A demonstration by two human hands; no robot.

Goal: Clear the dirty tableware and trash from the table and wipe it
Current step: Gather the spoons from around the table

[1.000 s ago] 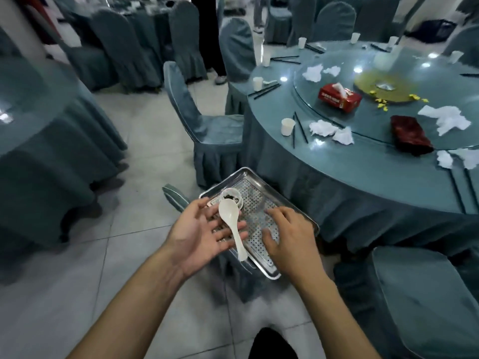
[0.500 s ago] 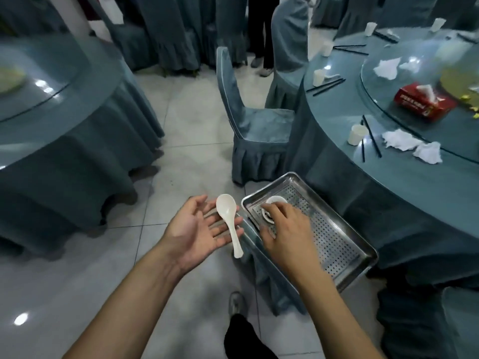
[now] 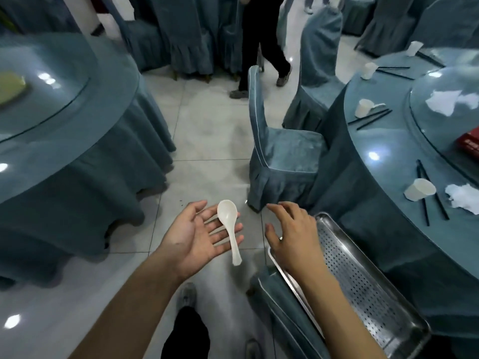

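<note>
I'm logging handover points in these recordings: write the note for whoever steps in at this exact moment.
Left hand: open, palm up, a white spoon lying across its straight fingers.
Right hand: open, holds nothing, over the near end of the metal tray, which sits on a covered chair.
Done: no cup shows in the visible part of the tray.
Left: put the spoon away; on the round table paper cups, black chopsticks, crumpled napkins and a red box remain. Then wipe.
</note>
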